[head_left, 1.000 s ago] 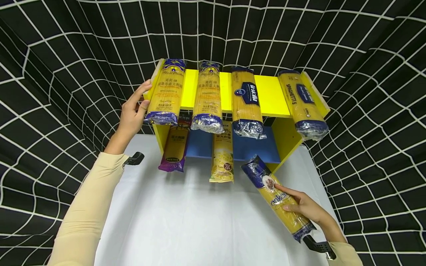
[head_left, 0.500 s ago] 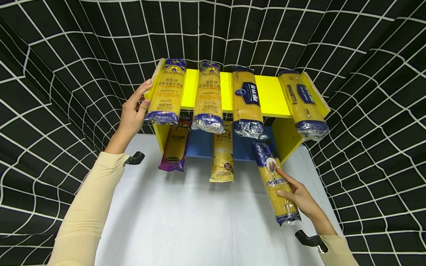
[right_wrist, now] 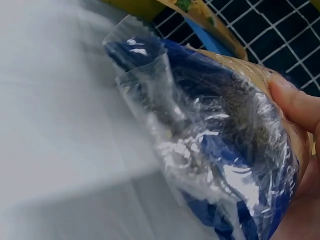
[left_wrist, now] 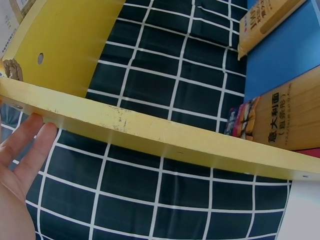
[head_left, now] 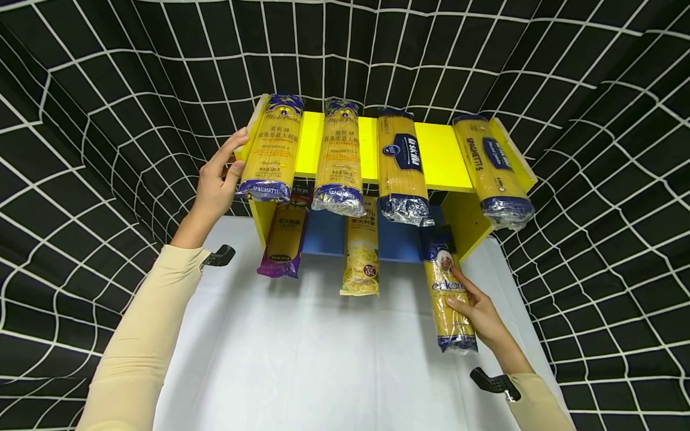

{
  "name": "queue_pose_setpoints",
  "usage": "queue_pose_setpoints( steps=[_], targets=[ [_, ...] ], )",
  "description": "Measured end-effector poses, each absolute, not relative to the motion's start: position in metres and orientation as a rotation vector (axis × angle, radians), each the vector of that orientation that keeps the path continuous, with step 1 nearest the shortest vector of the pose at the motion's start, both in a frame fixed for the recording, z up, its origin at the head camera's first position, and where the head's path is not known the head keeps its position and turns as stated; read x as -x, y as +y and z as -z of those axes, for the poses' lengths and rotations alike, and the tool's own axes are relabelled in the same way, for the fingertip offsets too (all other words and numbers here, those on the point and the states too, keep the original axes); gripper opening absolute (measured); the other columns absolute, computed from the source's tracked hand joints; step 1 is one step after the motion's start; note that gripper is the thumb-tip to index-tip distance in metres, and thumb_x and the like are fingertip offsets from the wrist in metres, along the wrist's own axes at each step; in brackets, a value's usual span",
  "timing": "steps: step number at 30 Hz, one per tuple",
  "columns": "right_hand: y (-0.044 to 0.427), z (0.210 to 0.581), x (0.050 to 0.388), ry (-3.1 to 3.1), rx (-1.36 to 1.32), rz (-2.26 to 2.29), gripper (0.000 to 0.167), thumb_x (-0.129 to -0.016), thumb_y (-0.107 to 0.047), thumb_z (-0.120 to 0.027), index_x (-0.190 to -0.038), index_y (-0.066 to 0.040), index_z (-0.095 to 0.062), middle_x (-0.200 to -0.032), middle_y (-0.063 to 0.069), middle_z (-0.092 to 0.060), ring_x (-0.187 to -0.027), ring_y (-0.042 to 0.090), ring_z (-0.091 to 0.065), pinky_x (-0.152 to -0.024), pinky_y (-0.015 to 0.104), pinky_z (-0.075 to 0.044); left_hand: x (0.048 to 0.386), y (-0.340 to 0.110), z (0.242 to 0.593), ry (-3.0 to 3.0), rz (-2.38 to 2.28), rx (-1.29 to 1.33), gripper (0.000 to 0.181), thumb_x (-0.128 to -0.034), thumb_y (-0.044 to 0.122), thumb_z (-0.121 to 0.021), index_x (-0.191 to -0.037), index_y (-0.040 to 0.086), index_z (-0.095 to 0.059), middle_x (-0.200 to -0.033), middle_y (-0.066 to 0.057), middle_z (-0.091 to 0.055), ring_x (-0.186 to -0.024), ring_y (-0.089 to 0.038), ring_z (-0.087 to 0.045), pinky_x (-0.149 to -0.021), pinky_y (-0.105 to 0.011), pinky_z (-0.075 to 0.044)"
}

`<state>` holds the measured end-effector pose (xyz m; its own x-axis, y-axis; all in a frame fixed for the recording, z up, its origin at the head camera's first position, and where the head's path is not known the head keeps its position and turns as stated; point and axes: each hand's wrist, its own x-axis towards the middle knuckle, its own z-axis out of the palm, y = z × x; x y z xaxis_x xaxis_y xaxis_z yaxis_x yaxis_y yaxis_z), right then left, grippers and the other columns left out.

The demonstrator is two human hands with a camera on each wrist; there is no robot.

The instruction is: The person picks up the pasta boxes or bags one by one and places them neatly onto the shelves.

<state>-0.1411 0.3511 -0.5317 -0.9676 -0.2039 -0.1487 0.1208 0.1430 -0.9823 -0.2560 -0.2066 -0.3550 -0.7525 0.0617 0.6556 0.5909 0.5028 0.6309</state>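
My right hand (head_left: 482, 314) grips a spaghetti packet (head_left: 450, 305) with a blue top, thumb on its front. The packet's far end is inside the right part of the lower blue shelf (head_left: 399, 242); its near end juts out. In the right wrist view, the packet's crinkled blue and clear end (right_wrist: 215, 145) fills the middle, with my thumb (right_wrist: 295, 102) against its side. My left hand (head_left: 212, 188) touches the left side panel of the yellow rack (head_left: 444, 157), beside a spaghetti packet (head_left: 272, 149). In the left wrist view, its fairly straight fingers (left_wrist: 37, 150) meet the panel's edge (left_wrist: 150, 131).
Several spaghetti packets, among them a la sicilia one (head_left: 403, 167), lie across the upper yellow shelf. Below are a purple-ended pasta packet (head_left: 286, 239) and a yellow pasta packet (head_left: 360, 251), both overhanging the front. A white surface (head_left: 323, 359) and black gridded cloth (head_left: 345, 54) surround the rack.
My right hand has swung the spaghetti packet from a slant to nearly straight and moved its far end into the lower shelf. My left hand has stayed at the side panel.
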Motion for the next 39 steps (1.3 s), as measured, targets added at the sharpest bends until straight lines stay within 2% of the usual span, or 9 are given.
queue_pose_setpoints(
  steps=[3,8,12,15,21,25,32,39],
  targets=[
    [0.35,0.535,0.14,2.179,0.001,1.903,0.075,-0.098,-0.009,-0.059,-0.16,-0.023,-0.018,-0.133,-0.007,-0.043,-0.101,0.001,-0.059,-0.078,0.021,-0.056,0.255,-0.206,0.353,-2.18,1.217,0.533,0.044,-0.1018,0.02,-0.048,-0.145,0.016,-0.049,-0.158,0.004,-0.042,-0.102,0.012,-0.05,-0.08,-0.002,-0.046],
    [0.347,0.539,0.138,2.22,-0.153,1.848,0.071,-0.1,-0.021,-0.059,-0.159,-0.026,-0.02,-0.152,0.01,-0.029,-0.099,0.002,-0.058,-0.078,0.021,-0.055,0.264,-0.211,0.361,-2.181,1.209,0.528,0.044,-0.1017,0.019,-0.048,-0.145,0.016,-0.049,-0.158,0.004,-0.041,-0.105,0.014,-0.051,-0.08,-0.002,-0.046],
    [0.343,0.541,0.14,2.221,-0.217,1.848,0.071,-0.099,-0.022,-0.061,-0.159,-0.024,-0.022,-0.153,0.016,-0.029,-0.097,0.002,-0.058,-0.078,0.021,-0.055,0.271,-0.215,0.368,-2.184,1.2,0.519,0.044,-0.1016,0.017,-0.049,-0.145,0.017,-0.05,-0.158,0.006,-0.042,-0.1,0.011,-0.051,-0.078,-0.002,-0.046],
    [0.341,0.542,0.144,2.199,-0.245,1.873,0.072,-0.098,-0.021,-0.062,-0.158,-0.024,-0.023,-0.143,0.01,-0.039,-0.096,0.003,-0.06,-0.078,0.021,-0.056,0.272,-0.217,0.369,-2.175,1.204,0.513,0.044,-0.1009,0.017,-0.05,-0.145,0.018,-0.05,-0.157,0.007,-0.043,-0.099,0.011,-0.052,-0.076,-0.002,-0.045],
    [0.338,0.541,0.159,2.148,-0.322,1.954,0.073,-0.096,-0.021,-0.065,-0.157,-0.025,-0.027,-0.11,-0.018,-0.059,-0.089,0.002,-0.065,-0.075,0.021,-0.057,0.274,-0.219,0.37,-2.169,1.208,0.528,0.045,-0.1004,0.018,-0.051,-0.145,0.019,-0.05,-0.157,0.008,-0.043,-0.102,0.012,-0.053,-0.076,-0.003,-0.046],
    [0.339,0.539,0.17,2.16,-0.359,1.975,0.069,-0.096,-0.021,-0.065,-0.156,-0.022,-0.031,-0.095,-0.024,-0.065,-0.085,0.001,-0.066,-0.073,0.02,-0.056,0.272,-0.218,0.368,-2.183,1.206,0.531,0.045,-0.1008,0.019,-0.05,-0.145,0.021,-0.05,-0.157,0.011,-0.042,-0.101,0.011,-0.054,-0.077,-0.003,-0.047],
    [0.346,0.537,0.187,2.176,-0.4,1.948,0.071,-0.093,-0.028,-0.069,-0.155,-0.022,-0.035,-0.097,-0.021,-0.065,-0.086,0.001,-0.065,-0.075,0.019,-0.055,0.27,-0.215,0.367,-2.191,1.21,0.531,0.045,-0.1012,0.021,-0.05,-0.146,0.023,-0.049,-0.157,0.013,-0.041,-0.101,0.008,-0.053,-0.077,-0.004,-0.048],
    [0.35,0.538,0.19,2.05,-0.396,2.024,0.069,-0.097,-0.023,-0.064,-0.157,-0.025,-0.03,-0.1,-0.02,-0.064,-0.091,0.001,-0.063,-0.079,0.019,-0.054,0.27,-0.215,0.367,-2.189,1.217,0.527,0.044,-0.1009,0.021,-0.05,-0.145,0.024,-0.05,-0.157,0.014,-0.041,-0.113,0.009,-0.055,-0.078,-0.003,-0.049]
  ],
)
